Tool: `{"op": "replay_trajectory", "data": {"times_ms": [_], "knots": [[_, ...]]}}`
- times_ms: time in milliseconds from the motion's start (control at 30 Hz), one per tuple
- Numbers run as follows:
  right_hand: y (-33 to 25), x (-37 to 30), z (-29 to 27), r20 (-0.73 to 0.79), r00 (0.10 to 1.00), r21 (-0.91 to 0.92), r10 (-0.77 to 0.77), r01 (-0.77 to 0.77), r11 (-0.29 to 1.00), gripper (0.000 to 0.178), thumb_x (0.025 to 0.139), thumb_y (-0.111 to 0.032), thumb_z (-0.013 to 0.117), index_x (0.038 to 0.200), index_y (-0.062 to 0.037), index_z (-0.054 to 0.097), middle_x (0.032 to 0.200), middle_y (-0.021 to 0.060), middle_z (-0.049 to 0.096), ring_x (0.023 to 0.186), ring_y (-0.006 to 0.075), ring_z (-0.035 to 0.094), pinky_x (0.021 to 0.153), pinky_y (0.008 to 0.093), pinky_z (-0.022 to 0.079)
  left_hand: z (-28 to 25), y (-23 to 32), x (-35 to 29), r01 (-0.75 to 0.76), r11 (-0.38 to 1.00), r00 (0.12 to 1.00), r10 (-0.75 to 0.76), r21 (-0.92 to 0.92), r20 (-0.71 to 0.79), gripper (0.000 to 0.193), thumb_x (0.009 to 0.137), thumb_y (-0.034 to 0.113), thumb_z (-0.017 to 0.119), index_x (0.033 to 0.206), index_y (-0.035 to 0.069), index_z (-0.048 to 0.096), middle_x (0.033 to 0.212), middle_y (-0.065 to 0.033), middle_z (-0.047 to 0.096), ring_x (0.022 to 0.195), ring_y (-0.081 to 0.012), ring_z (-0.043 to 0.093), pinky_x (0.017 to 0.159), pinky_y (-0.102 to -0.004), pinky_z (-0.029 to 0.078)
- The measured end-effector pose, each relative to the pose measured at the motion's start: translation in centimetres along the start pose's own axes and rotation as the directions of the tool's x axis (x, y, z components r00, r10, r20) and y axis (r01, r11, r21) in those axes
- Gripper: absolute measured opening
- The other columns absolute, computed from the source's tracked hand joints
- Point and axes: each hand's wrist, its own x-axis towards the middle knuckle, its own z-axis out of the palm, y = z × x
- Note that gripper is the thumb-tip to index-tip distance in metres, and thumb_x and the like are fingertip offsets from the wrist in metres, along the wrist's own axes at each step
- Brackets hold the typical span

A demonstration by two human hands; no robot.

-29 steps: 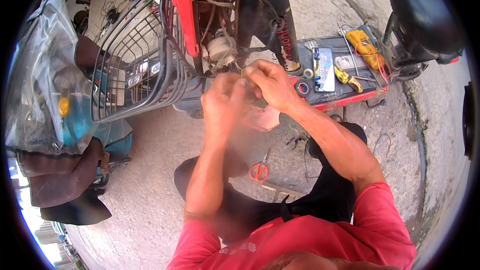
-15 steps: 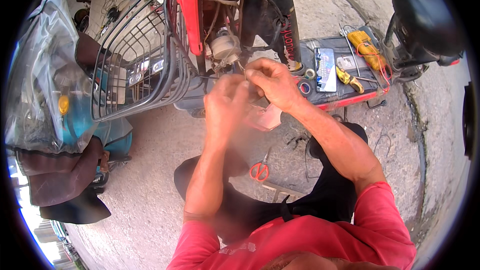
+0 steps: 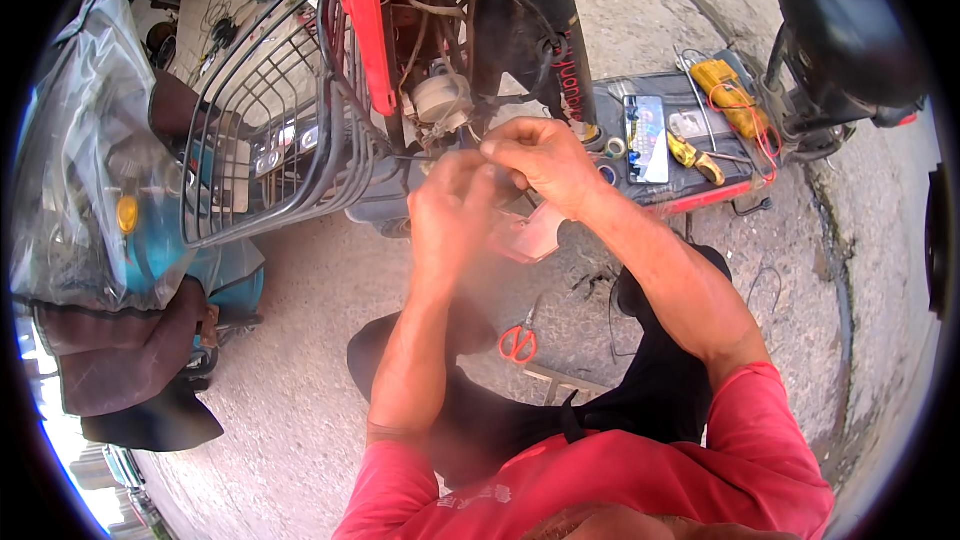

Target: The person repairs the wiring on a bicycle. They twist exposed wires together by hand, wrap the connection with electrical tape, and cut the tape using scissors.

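Both my hands are raised close together in front of the opened front of a red electric scooter (image 3: 368,25). My right hand (image 3: 548,165) is closed in a pinch, its fingertips on a thin wire (image 3: 473,131) that comes down from a round whitish housing (image 3: 441,100). Just left of it, my left hand (image 3: 446,208) is also closed, fingers curled towards the same spot; what it pinches is hidden and hazy. Loose cables (image 3: 425,2) hang above the housing. Beneath my hands shows a pale reddish panel (image 3: 528,236).
On the scooter's footboard lie a phone (image 3: 647,140), a yellow multimeter (image 3: 733,98) with leads, yellow-black pliers (image 3: 696,158) and tape rolls (image 3: 614,147). A black wire basket (image 3: 265,120) juts out at left. Orange-handled scissors (image 3: 518,343) lie on the concrete. A plastic-covered vehicle (image 3: 110,160) stands far left.
The scooter's front and housing appear shifted slightly left and up in the view. My right hand has moved slightly left; both hands stay closed at the same spot.
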Motion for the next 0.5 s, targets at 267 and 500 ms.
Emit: {"op": "replay_trajectory", "data": {"times_ms": [267,500], "knots": [[0.2,0.8,-0.5,0.079,0.995,0.19,0.059,-0.073,0.979,0.014,0.095,-0.017,0.077,0.097,-0.0038,0.074,0.076,-0.0036,0.062,0.061,0.0051,0.049,0.053,0.0231,0.036,0.2,-1.0,0.5,-0.04,0.999,0.998,0.041,0.023,-0.037,0.022,0.101,0.012,0.067,0.115,-0.004,0.07,0.085,-0.0058,0.072,0.07,-0.0082,0.063,0.061,-0.0255,0.054],[0.7,1.0,-0.4,0.108,0.993,0.263,0.051,-0.077,0.962,0.015,0.095,-0.018,0.076,0.098,-0.0041,0.073,0.075,-0.0027,0.061,0.061,0.0045,0.049,0.053,0.0225,0.037,0.3,-0.7,0.8,-0.047,0.998,0.998,0.049,0.031,-0.049,0.025,0.102,0.013,0.065,0.117,-0.007,0.069,0.086,-0.0083,0.072,0.07,-0.0099,0.065,0.058,-0.0256,0.055]]}}
